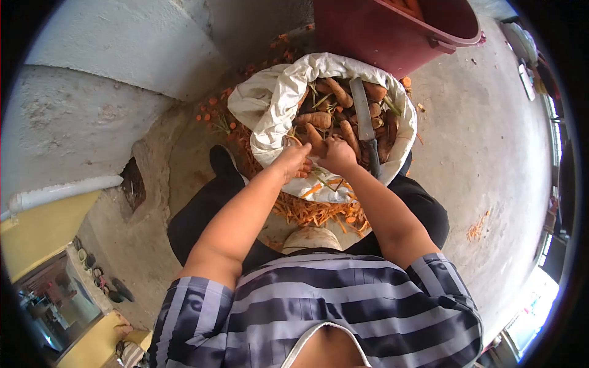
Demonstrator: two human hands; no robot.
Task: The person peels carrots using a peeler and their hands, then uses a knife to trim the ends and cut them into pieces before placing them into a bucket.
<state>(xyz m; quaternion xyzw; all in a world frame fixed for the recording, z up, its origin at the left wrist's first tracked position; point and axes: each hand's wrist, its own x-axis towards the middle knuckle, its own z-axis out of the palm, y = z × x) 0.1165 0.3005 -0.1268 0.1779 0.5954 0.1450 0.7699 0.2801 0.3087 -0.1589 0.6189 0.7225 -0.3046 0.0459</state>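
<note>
Between our left hand (294, 163) and our right hand (338, 156) we have one orange carrot (315, 140), slanting away and leftward, its far end narrower, its near end partly hidden by our right fingers. Just beyond both hands we see more carrots (339, 92), dull brownish orange, stubby or tapering, heaped loosely at mixed angles.
</note>
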